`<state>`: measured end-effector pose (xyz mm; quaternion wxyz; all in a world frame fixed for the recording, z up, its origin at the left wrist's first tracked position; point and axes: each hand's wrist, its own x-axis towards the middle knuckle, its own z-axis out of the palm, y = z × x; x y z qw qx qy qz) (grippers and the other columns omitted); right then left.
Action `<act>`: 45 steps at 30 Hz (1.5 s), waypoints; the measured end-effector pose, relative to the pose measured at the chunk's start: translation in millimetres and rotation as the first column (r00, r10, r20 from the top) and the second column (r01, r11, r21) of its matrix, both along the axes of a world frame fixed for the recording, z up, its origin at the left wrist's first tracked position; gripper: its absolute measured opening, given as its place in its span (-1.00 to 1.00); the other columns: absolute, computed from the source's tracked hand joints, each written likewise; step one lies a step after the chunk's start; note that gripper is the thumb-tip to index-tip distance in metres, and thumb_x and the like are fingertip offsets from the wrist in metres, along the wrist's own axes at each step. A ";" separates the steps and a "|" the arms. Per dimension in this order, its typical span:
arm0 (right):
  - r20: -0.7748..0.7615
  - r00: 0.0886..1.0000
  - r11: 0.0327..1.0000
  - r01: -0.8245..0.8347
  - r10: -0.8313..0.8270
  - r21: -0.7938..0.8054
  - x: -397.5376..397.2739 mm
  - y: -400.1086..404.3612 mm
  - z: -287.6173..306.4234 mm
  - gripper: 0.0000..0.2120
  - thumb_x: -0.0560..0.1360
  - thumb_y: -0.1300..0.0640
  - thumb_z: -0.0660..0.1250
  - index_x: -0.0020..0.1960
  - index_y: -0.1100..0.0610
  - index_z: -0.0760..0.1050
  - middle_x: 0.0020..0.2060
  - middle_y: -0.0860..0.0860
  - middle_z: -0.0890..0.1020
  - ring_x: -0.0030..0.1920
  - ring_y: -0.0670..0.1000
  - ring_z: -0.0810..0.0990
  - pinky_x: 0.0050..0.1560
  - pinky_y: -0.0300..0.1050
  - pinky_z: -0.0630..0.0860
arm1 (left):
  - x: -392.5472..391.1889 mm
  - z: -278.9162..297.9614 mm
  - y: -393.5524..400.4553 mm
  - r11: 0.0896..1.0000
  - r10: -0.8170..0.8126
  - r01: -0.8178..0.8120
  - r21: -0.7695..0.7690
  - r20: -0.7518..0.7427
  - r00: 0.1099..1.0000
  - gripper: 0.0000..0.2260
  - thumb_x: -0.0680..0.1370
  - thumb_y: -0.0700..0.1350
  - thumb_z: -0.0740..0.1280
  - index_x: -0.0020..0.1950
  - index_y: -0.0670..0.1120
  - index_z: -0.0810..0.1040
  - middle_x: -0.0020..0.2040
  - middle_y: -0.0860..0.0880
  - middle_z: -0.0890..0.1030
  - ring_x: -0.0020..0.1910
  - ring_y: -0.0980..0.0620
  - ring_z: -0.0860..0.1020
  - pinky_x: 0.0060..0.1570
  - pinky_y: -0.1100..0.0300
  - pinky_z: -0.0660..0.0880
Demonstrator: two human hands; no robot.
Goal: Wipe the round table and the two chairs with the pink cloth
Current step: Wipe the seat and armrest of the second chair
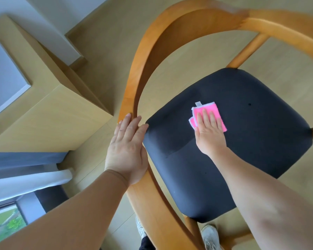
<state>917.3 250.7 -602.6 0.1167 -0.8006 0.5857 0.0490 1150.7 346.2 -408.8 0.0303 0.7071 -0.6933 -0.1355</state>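
Observation:
A wooden chair with a curved backrest rail and a dark padded seat fills the view below me. The folded pink cloth lies flat on the seat, left of its middle. My right hand presses on the cloth with straight fingers spread over it. My left hand rests flat on the chair's curved rail beside the seat's left edge, fingers straight. The round table and the second chair are out of view.
A light wooden cabinet stands to the left of the chair, close to the rail. A window with a white curtain is at the lower left. Pale wood floor surrounds the chair. My shoes show below the seat.

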 end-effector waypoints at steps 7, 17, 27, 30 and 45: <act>0.028 0.977 0.976 -0.213 0.212 0.052 29.5 63.2 0.4 -0.45 0.64 -0.01 -0.04 0.57 0.12 -0.03 0.55 0.08 0.07 0.55 0.18 -0.07 0.52 0.10 -0.18 | 3.5 1.9 -4.8 0.975 -0.223 0.224 -0.008 0.055 0.973 -0.65 0.49 -0.10 0.03 -0.21 -0.06 0.61 -0.14 -0.01 0.64 0.14 -0.14 0.54 0.45 -0.09 0.13; 0.080 0.854 0.849 -0.520 0.514 0.090 30.8 132.7 11.7 -0.41 0.55 0.01 0.26 0.52 0.16 0.20 0.51 0.12 0.23 0.51 0.20 0.13 0.47 0.20 0.14 | 7.1 -3.7 -14.2 0.862 -0.505 0.508 0.011 0.115 0.855 -0.69 0.42 -0.09 0.05 -0.42 -0.08 0.50 -0.46 0.00 0.47 -0.33 -0.10 0.48 0.24 -0.02 0.35; -0.023 0.833 0.833 -0.550 0.552 0.055 -13.5 97.3 9.6 -0.44 0.59 0.03 -0.03 0.56 0.15 0.05 0.54 0.13 0.14 0.54 0.18 0.03 0.52 0.14 -0.05 | 9.6 -11.0 -17.9 0.833 -0.547 0.552 0.010 0.161 0.822 -0.68 0.42 -0.08 0.02 -0.42 -0.07 0.48 -0.46 0.01 0.47 -0.32 -0.09 0.45 0.10 0.00 0.40; -0.029 0.915 0.915 -0.400 0.402 0.054 -41.9 70.1 9.3 -0.46 0.60 0.04 -0.06 0.56 0.14 0.09 0.53 0.11 0.15 0.54 0.19 0.05 0.50 0.13 0.03 | 11.0 -14.0 -16.4 0.831 -0.550 0.557 0.001 0.154 0.821 -0.70 0.41 -0.09 0.02 -0.43 -0.08 0.45 -0.47 0.01 0.45 -0.33 -0.09 0.42 0.08 0.01 0.39; -0.052 0.997 0.997 0.058 -0.055 0.051 -50.9 77.2 2.6 -0.49 0.64 0.07 -0.04 0.56 0.18 0.02 0.54 0.23 0.06 0.54 0.23 -0.02 0.52 0.13 -0.12 | 11.8 -14.2 -16.3 0.833 -0.550 0.550 0.049 0.171 0.818 -0.63 0.44 -0.03 -0.08 -0.37 -0.03 0.47 -0.42 0.04 0.49 -0.27 -0.03 0.43 0.17 0.03 0.33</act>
